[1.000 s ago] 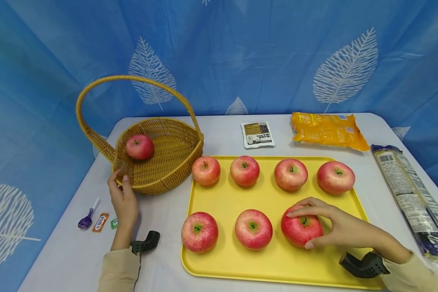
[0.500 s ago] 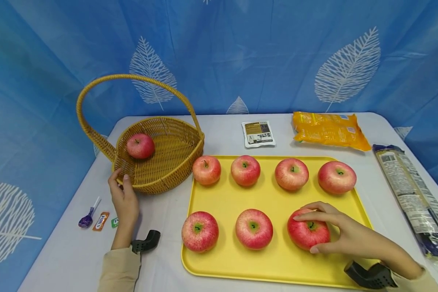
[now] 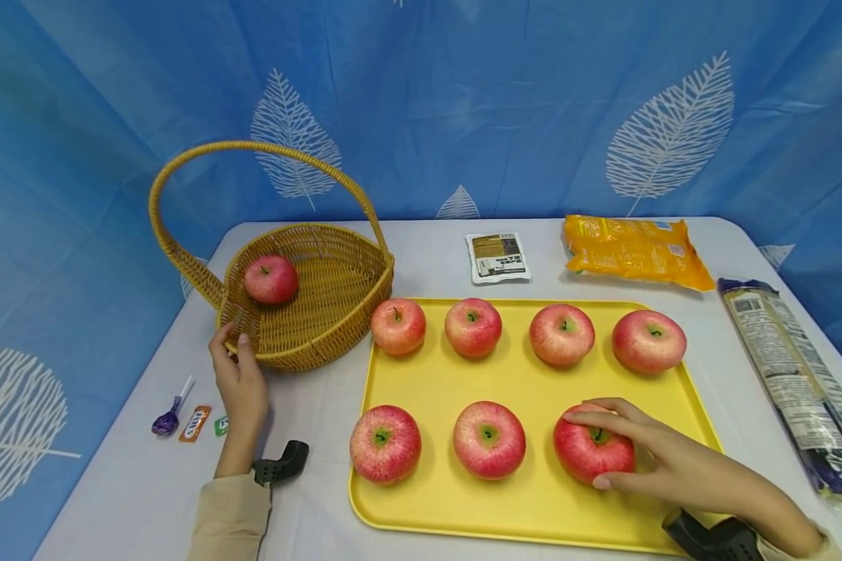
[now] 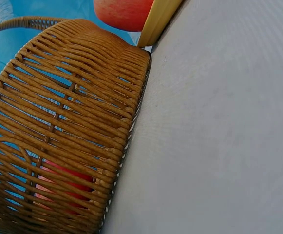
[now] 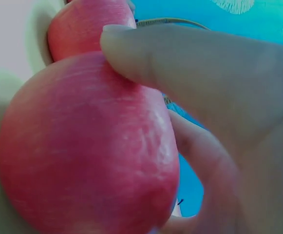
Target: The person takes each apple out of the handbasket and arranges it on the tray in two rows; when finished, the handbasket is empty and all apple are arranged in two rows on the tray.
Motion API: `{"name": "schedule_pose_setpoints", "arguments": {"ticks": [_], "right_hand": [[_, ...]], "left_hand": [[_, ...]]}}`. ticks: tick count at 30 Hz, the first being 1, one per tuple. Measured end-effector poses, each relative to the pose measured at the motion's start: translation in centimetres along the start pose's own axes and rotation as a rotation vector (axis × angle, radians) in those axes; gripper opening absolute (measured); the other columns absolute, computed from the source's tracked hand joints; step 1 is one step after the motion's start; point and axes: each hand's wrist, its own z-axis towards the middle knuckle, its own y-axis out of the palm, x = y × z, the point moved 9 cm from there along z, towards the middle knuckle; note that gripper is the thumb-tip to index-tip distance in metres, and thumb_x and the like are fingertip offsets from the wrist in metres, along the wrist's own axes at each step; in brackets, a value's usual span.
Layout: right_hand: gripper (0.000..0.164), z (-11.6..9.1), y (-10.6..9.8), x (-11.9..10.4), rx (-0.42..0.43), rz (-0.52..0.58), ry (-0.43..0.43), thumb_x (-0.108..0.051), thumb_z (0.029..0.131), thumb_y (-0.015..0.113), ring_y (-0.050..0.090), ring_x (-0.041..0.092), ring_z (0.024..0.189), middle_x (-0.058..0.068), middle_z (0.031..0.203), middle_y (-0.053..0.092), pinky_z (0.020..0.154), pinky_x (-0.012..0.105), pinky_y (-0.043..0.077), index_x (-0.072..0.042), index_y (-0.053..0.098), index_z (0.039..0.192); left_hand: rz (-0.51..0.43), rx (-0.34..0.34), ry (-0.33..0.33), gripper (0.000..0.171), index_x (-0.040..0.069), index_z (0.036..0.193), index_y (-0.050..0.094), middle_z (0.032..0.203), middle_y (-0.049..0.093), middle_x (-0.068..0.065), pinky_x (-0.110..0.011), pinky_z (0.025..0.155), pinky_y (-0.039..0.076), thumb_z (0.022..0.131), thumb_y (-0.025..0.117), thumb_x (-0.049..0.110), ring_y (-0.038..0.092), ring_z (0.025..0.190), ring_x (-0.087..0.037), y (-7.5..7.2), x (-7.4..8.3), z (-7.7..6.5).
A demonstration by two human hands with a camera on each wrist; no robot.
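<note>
My left hand (image 3: 240, 389) holds the near left rim of the wicker basket (image 3: 323, 343), its thumb and fingers at the edge. One red apple (image 3: 271, 279) lies inside the basket, and it shows through the weave in the left wrist view. On the yellow tray (image 3: 477, 514), my right hand (image 3: 656, 448) grips a red apple (image 3: 589, 452) at the right of the near row, fingers over its top and thumb on its near side. Two more apples stand left of it, one in the middle (image 3: 489, 440) and one at the left end (image 3: 385, 444).
Several apples form the tray's far row, one (image 3: 398, 326) close to the basket. Behind lie a small white packet (image 3: 498, 258) and an orange bag (image 3: 635, 253). A long package (image 3: 789, 382) lies at right; a lollipop (image 3: 166, 421) and small sweets (image 3: 194, 424) at left.
My right hand has shifted the near-row apple a little to the right and toward me on the tray, mostly in the first half second. My left hand stays at the basket rim.
</note>
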Motion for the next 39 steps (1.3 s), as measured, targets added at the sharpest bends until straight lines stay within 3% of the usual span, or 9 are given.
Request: {"name": "schedule_pose_setpoints", "arguments": {"ticks": [9,19,25,30,34,39], "right_hand": [[0.068,-0.2,0.1,0.5,0.025,-0.037,0.083,-0.038,0.074,0.071,0.022,-0.019,0.118,-0.01,0.134,0.038,0.085,0.022,0.043,-0.033,0.04,0.134],[0.082,0.0,0.0,1.2,-0.013,0.018,0.188,-0.044,0.072,0.071,0.031,-0.018,0.11,-0.003,0.135,0.041,0.085,0.02,0.044,-0.031,0.028,0.14],[0.076,0.3,-0.6,1.0,0.008,-0.003,0.172,-0.044,0.075,0.068,0.035,-0.015,0.109,-0.003,0.135,0.041,0.083,0.022,0.045,-0.031,0.03,0.14],[0.068,0.8,-2.0,0.2,0.074,-0.029,0.106,-0.033,0.08,0.066,0.047,-0.004,0.104,-0.002,0.132,0.043,0.08,0.025,0.047,-0.029,0.032,0.139],[0.061,1.2,-3.1,-0.3,0.122,-0.057,0.101,-0.03,0.081,0.066,0.049,0.003,0.104,-0.004,0.13,0.045,0.082,0.026,0.047,-0.033,0.036,0.134],[0.056,1.6,-4.1,-1.0,0.165,-0.09,0.1,-0.03,0.081,0.066,0.044,-0.006,0.105,-0.007,0.126,0.049,0.083,0.024,0.047,-0.034,0.041,0.13]], "left_hand": [[0.002,-0.011,-0.01,0.044,0.009,0.135,0.031,0.143,0.031,-0.008,-0.044,0.107,0.023,0.098,0.031,0.032,0.028,0.132,-0.02,0.1,0.0,0.0],[-0.005,-0.011,-0.006,0.044,0.009,0.135,0.031,0.144,0.031,-0.008,-0.043,0.107,0.022,0.098,0.031,0.032,0.026,0.133,-0.019,0.0,0.1,0.1],[-0.005,-0.01,-0.003,0.043,0.008,0.134,0.032,0.143,0.032,-0.009,-0.044,0.105,0.024,0.098,0.031,0.031,0.03,0.13,-0.02,0.1,0.0,-0.1],[-0.007,-0.005,0.005,0.043,0.007,0.134,0.032,0.142,0.033,-0.01,-0.044,0.103,0.025,0.098,0.032,0.03,0.031,0.127,-0.02,0.0,0.1,-0.2],[-0.007,-0.007,0.0,0.042,0.008,0.134,0.032,0.142,0.032,-0.01,-0.044,0.104,0.025,0.098,0.031,0.03,0.031,0.128,-0.02,0.0,0.1,-0.1],[-0.001,-0.012,-0.006,0.043,0.009,0.135,0.031,0.143,0.031,-0.009,-0.044,0.106,0.025,0.098,0.031,0.031,0.03,0.13,-0.021,0.1,0.1,-0.1]]}}
